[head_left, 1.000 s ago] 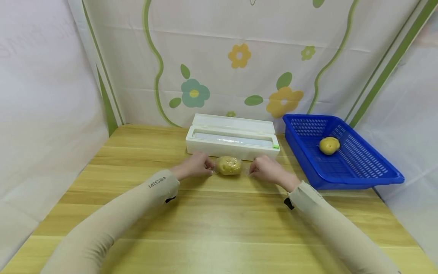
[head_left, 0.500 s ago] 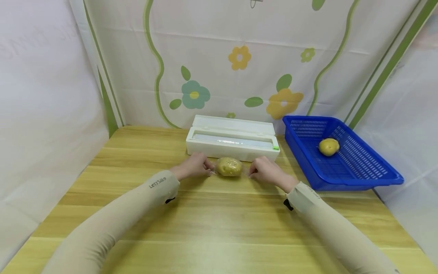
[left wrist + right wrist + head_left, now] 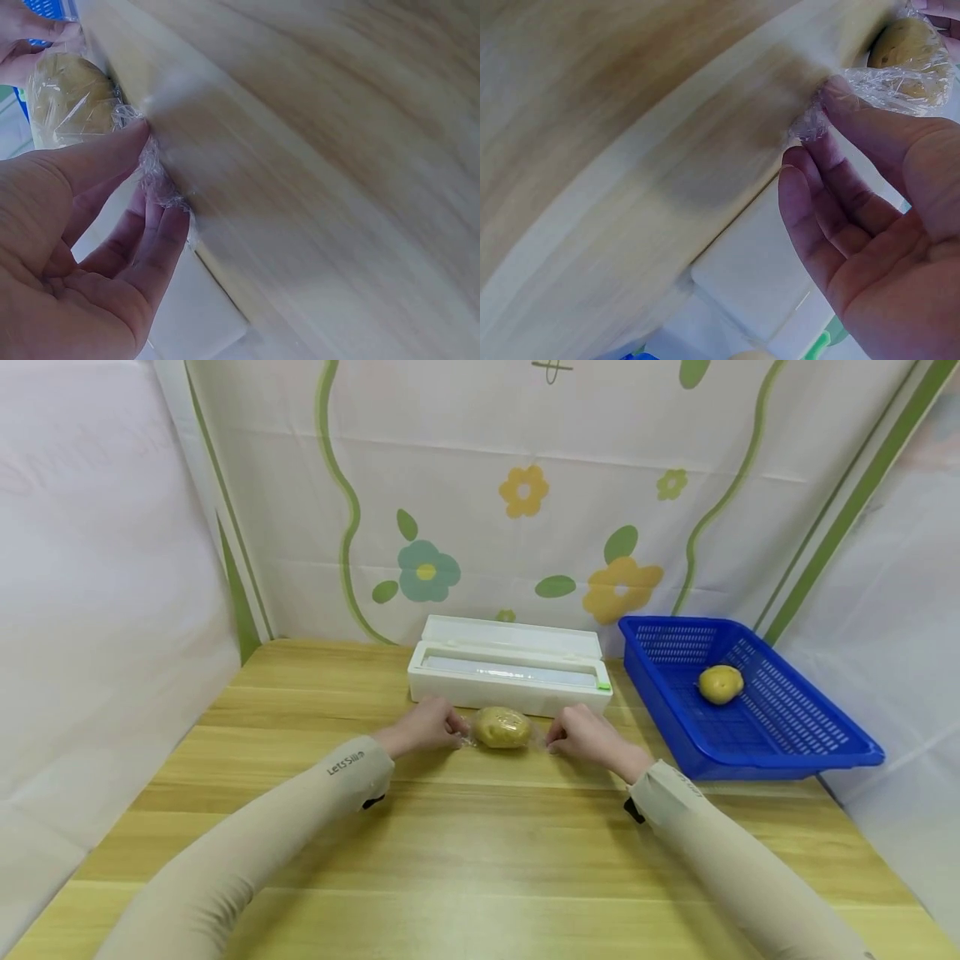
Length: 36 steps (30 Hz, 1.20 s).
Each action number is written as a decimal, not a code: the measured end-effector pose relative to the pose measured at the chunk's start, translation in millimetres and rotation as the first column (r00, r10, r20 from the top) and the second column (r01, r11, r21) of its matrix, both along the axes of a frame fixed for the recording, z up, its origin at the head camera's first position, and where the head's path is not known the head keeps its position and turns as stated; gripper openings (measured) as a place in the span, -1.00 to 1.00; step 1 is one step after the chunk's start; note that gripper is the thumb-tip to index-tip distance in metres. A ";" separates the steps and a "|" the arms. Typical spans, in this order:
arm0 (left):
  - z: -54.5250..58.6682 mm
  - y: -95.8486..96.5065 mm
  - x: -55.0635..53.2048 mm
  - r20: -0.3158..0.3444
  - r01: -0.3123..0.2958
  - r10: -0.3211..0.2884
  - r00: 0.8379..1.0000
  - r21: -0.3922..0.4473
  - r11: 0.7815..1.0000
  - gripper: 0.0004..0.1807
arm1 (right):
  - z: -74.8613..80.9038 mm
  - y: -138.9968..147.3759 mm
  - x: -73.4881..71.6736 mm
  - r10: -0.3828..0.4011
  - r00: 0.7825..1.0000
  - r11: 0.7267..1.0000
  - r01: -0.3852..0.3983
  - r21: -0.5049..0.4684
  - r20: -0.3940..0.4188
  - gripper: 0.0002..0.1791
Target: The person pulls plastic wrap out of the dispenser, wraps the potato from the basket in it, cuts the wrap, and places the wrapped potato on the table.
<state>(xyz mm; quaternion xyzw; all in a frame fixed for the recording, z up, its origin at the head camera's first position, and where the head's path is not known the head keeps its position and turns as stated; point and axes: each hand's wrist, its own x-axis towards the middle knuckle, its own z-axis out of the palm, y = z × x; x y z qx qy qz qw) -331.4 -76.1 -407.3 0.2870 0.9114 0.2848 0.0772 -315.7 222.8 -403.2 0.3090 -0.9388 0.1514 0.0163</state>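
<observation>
A potato (image 3: 502, 727) wrapped in clear plastic film sits at the table's middle, between my two hands. My left hand (image 3: 427, 724) pinches the bunched film end on its left side. In the left wrist view, that crumpled plastic film (image 3: 156, 174) lies between thumb and fingertips. My right hand (image 3: 591, 737) pinches the opposite film end. The right wrist view shows the gathered film (image 3: 810, 124) at the thumb tip and fingers. Just behind the potato stands a white cling film box (image 3: 510, 700), its lid raised and the roll showing inside.
A blue plastic basket (image 3: 678, 752) stands on the right of the wooden table (image 3: 465, 860), with an unwrapped potato (image 3: 721, 684) in it. A curtain (image 3: 480, 493) with printed flowers hangs behind the table.
The head view has tilted up slightly, so everything sits a little lower in it. Both hands keep their pinch on the film ends, and the wrapped potato stays between them.
</observation>
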 end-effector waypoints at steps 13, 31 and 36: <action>3.1 0.7 4.1 0.000 0.003 -0.003 1.000 0.005 1.000 -0.76 | 0.6 4.6 1.3 -0.021 1.000 1.000 0.021 -0.010 0.021 -0.94; 16.7 13.9 34.4 -0.068 -0.152 0.161 0.985 0.121 0.981 -0.63 | 19.0 0.9 13.3 -0.043 0.992 0.958 0.074 -0.275 0.114 -0.86; 21.4 34.4 47.7 -0.045 -0.228 0.242 0.969 0.204 0.952 -0.58 | 22.0 -10.5 2.2 -0.086 0.988 0.925 0.128 -0.358 0.132 -0.81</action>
